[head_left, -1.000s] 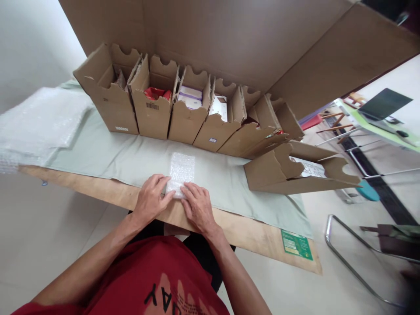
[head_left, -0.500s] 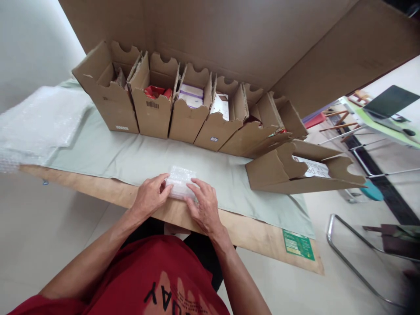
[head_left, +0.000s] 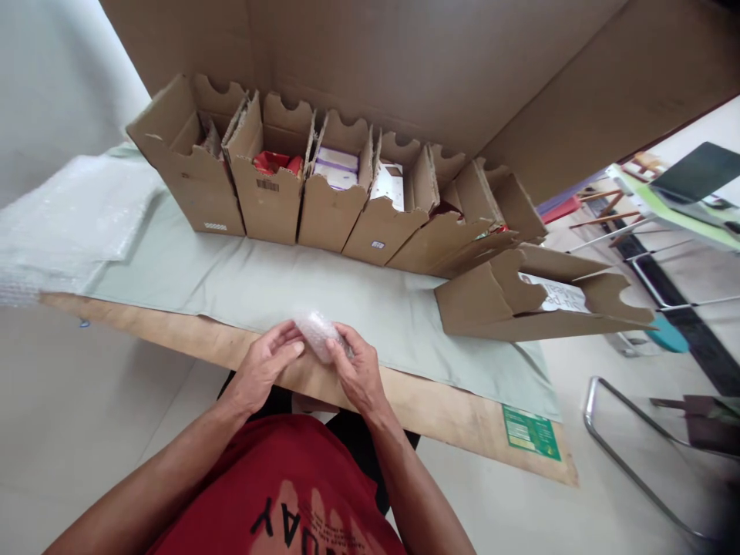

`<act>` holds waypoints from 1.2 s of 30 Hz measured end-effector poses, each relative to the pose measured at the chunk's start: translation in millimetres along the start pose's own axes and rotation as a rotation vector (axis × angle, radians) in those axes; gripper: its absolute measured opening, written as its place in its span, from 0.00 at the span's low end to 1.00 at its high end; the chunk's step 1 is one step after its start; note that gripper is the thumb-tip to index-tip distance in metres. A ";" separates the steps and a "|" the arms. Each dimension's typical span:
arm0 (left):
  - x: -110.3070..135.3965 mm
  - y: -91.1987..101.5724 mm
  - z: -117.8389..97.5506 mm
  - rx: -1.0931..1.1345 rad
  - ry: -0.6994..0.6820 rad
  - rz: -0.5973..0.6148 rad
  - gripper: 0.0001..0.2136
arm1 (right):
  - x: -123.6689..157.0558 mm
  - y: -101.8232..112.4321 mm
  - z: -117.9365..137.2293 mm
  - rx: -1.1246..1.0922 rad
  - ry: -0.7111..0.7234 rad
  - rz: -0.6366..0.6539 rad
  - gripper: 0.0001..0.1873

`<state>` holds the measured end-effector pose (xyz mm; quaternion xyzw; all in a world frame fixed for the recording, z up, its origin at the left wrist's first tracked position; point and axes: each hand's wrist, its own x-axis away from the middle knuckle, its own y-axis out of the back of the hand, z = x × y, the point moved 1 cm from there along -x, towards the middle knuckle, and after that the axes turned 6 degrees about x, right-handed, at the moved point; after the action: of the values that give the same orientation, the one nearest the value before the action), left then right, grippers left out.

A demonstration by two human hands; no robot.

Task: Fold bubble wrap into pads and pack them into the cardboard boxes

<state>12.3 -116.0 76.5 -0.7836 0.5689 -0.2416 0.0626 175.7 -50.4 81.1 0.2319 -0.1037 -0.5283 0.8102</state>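
The surface (head_left: 428, 407) is a wooden board, bare along its near edge, with a pale green cloth (head_left: 254, 277) over the rest, wrinkled in places. On the cloth, a row of cardboard boxes (head_left: 328, 220) stands along the far side. Another box (head_left: 477, 304) sits angled at the right. Bubble wrap sheets (head_left: 69, 216) lie at the left. A green label (head_left: 530, 433) marks the near right corner.

Deep red shirt (head_left: 260, 462), black lettering (head_left: 290, 526), pale drip-shaped print (head_left: 321, 512), black legwear (head_left: 359, 456)
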 end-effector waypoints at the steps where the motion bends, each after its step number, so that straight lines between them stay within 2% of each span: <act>1: -1.5 -4.0 0.1 0.029 -0.013 0.019 0.27 | 4.7 -0.1 1.0 -0.090 -0.040 0.039 0.14; 3: -3.9 -10.1 -2.3 -0.003 -0.054 0.040 0.24 | 12.5 4.9 2.1 -0.180 -0.079 0.090 0.15; 5: -3.3 -13.6 -6.4 -0.148 -0.089 0.048 0.21 | 16.9 19.2 4.2 -0.143 -0.065 0.088 0.18; 8: 2.7 -18.7 -8.9 -0.490 -0.218 0.092 0.19 | 20.3 49.5 14.2 -0.040 -0.017 0.134 0.35; 10: 6.8 -25.1 -4.8 -0.675 -0.347 0.166 0.21 | 23.2 66.2 24.2 0.044 0.035 0.237 0.40; 11: 8.5 -29.4 -1.2 -0.728 -0.406 0.212 0.24 | 25.1 72.2 28.9 0.113 0.063 0.276 0.37; 13: 11.3 -38.5 6.4 -0.775 -0.495 0.308 0.28 | 29.7 81.5 35.9 0.281 0.097 0.290 0.25; 16: 13.4 -46.2 11.7 -0.806 -0.600 0.375 0.31 | 37.6 104.2 41.9 0.424 0.091 0.192 0.11; 18: 11.4 -42.2 10.3 -0.855 -0.639 0.343 0.33 | 40.1 137.3 45.4 0.387 0.083 0.087 0.07; 19: 9.0 -37.3 9.2 -0.888 -0.645 0.311 0.33 | 39.0 160.3 46.9 0.337 0.081 -0.008 0.06; 20: 5.9 -30.9 8.9 -0.922 -0.652 0.280 0.32 | 35.8 186.6 48.0 0.285 0.082 -0.139 0.06; 23: -5.2 -9.7 15.3 -1.014 -0.761 0.224 0.21 | 16.1 269.8 46.1 0.149 0.145 -0.781 0.09; 24: -8.5 -4.0 20.1 -1.038 -0.832 0.214 0.18 | 7.0 292.3 42.8 0.142 0.144 -0.928 0.11; 25: -11.0 0.4 25.7 -1.060 -0.907 0.212 0.15 | -2.7 310.4 38.3 0.138 0.112 -1.003 0.11; 26: -12.7 3.3 31.5 -1.084 -0.975 0.215 0.13 | -12.4 323.9 33.0 0.146 0.057 -1.023 0.11; 28: -14.0 5.7 41.9 -1.130 -1.058 0.223 0.12 | -29.0 338.4 21.7 0.201 -0.086 -0.903 0.11; 30: -13.3 5.6 47.9 -1.152 -1.084 0.226 0.12 | -40.3 341.6 13.3 0.319 -0.210 -0.681 0.11; 33: -12.2 5.3 49.4 -1.136 -1.071 0.235 0.13 | -52.9 339.3 11.1 0.638 -0.296 -0.382 0.10; 36: -12.8 6.1 48.3 -1.129 -1.058 0.247 0.13 | -72.2 332.2 15.7 0.966 -0.363 -0.236 0.10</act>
<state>25.7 -114.9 28.1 -0.6389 0.5832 0.4985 -0.0563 407.2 121.8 261.5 0.4935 -0.4471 -0.5397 0.5151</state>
